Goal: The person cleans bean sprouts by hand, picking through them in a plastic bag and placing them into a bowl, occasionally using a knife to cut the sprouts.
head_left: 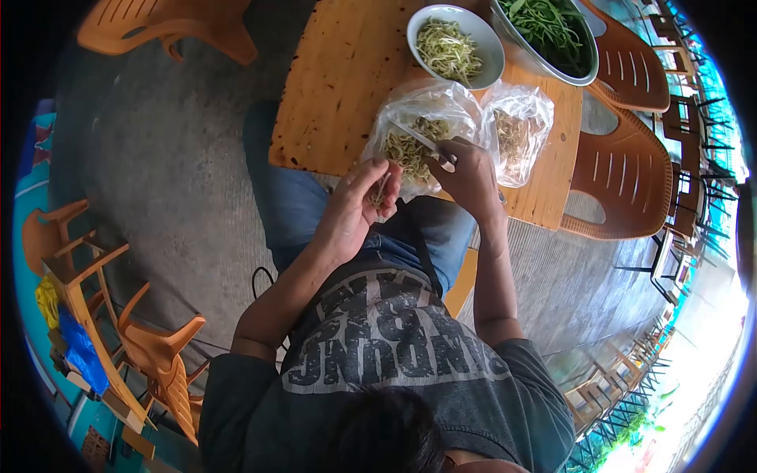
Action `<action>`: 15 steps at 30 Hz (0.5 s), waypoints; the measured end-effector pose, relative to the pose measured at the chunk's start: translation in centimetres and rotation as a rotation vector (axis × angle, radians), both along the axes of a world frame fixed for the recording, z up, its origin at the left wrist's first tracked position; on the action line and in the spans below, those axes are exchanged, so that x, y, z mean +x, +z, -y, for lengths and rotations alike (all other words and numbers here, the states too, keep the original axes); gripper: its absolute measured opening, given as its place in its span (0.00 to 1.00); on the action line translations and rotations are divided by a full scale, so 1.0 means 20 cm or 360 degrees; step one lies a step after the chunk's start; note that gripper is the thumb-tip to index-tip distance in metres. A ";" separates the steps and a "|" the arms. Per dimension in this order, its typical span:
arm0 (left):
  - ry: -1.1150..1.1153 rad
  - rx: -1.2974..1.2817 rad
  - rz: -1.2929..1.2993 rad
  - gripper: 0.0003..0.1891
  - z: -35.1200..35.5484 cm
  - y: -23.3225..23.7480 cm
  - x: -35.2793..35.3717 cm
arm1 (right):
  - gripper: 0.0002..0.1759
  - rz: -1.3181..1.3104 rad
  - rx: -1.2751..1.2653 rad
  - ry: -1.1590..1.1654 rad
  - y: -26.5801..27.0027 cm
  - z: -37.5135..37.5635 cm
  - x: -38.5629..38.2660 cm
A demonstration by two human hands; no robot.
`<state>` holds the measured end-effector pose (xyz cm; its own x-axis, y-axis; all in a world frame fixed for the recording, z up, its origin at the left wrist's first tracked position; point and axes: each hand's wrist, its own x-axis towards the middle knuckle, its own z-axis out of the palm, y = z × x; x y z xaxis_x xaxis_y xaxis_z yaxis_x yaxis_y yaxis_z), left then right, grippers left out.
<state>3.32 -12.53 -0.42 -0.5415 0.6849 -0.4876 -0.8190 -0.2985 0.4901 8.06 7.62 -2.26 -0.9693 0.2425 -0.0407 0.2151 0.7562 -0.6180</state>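
My left hand (355, 205) is closed around a small bunch of bean sprouts (382, 189), held just above my lap at the table's near edge. In my right hand (471, 177) is a knife (419, 137), its blade pointing up and left over an open plastic bag (386, 126). Tangled bean sprouts (418, 158) fill that bag, partly covered by my hands. A second plastic bag (540, 110) with brownish scraps or sprouts lies to the right. Beyond the bags, a white bowl (494, 57) contains paler sprouts.
A metal bowl (593, 72) of green leafy vegetables stands at the back right of the wooden table (323, 102). Brown plastic chairs (619, 173) line the table's right side. Another chair (169, 24) is at the upper left, with more furniture (162, 347) lower left.
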 end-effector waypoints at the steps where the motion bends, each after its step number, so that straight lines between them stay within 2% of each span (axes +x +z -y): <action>1: 0.0000 -0.0017 -0.0007 0.12 0.01 0.00 0.01 | 0.11 -0.0033 0.0010 0.0013 0.00 0.00 0.00; 7: -0.0055 -0.0017 -0.0001 0.10 -0.02 -0.03 0.04 | 0.10 -0.0105 -0.0091 -0.0042 0.03 -0.05 0.05; 10: -0.0100 -0.0014 -0.0018 0.10 -0.06 -0.02 0.05 | 0.09 -0.0082 -0.0244 -0.0267 0.07 -0.05 0.07; 15: -0.0082 -0.0085 -0.0104 0.11 -0.12 -0.02 0.07 | 0.03 -0.0229 -0.1038 -0.0527 0.09 -0.04 0.09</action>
